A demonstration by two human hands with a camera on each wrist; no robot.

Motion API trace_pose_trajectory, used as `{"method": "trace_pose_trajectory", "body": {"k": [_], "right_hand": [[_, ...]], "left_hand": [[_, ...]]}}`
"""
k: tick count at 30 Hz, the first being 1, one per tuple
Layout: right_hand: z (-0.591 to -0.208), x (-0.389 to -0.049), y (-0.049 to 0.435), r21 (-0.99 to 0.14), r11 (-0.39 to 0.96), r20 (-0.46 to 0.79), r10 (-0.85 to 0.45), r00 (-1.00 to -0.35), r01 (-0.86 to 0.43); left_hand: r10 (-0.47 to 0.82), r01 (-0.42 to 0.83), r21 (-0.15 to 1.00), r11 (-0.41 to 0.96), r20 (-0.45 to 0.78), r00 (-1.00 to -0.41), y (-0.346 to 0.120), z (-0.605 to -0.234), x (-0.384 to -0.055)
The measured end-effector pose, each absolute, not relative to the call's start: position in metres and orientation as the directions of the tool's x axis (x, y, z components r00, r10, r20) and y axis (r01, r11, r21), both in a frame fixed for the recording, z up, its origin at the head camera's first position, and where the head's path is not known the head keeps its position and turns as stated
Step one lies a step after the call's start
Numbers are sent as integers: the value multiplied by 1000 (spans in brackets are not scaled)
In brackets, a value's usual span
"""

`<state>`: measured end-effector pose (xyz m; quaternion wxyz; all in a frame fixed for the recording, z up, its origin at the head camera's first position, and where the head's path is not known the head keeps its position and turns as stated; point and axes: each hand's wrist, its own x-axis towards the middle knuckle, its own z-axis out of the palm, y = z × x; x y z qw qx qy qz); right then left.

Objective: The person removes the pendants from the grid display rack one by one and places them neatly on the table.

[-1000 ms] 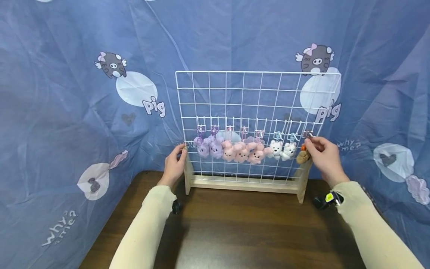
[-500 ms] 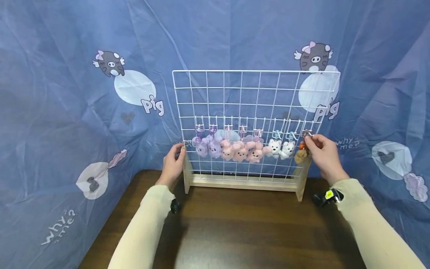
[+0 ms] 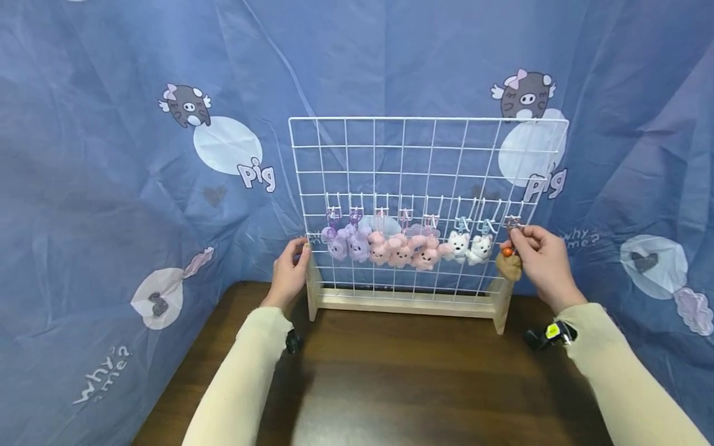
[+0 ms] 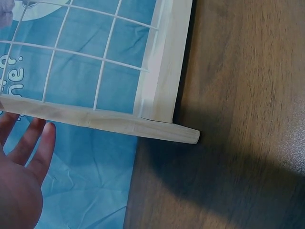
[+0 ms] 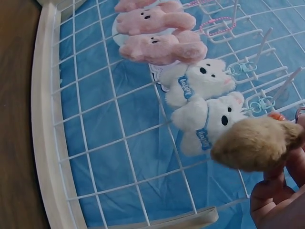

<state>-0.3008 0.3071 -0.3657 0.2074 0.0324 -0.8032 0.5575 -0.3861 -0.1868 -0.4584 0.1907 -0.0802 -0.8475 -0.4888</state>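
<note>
A white wire grid rack (image 3: 415, 148) stands upright in a wooden base with side legs. My left hand (image 3: 289, 269) holds the top of its left leg (image 4: 109, 124), some fingers reaching behind the wood. At the rack's right end, my right hand (image 3: 543, 266) pinches a brown plush keychain (image 3: 509, 266) with an orange bead near its top part, close to a hook. The brown plush (image 5: 257, 143) hangs in front of my fingers in the right wrist view, beside a white dog keychain (image 5: 214, 119). Whether its ring sits on the hook is hard to tell.
Along one row of hooks hang purple plush keychains (image 3: 359, 243), pink bunny keychains (image 3: 401, 249) and another white dog keychain (image 3: 458, 246). The rack stands on a dark wooden table (image 3: 413, 384). A blue printed curtain (image 3: 346, 56) surrounds the back and sides.
The brown plush has swung slightly down and right, turning, and my right hand has shifted a little right with it. My left hand stays at the rack's left leg.
</note>
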Motion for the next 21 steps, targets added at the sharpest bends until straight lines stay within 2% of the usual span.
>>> {"method": "trace_pose_trajectory", "body": {"k": [8,21], "right_hand": [[-365,-297,310,-861,434,384,211,-899,-266],[-359,-293,310,-867,380,432,253,-866,-322]], "left_hand": [[-50,326,799,505,405,-913,-187,-459,-385],[-45,332,795,508,409,-911,-188,-461,-387]]}}
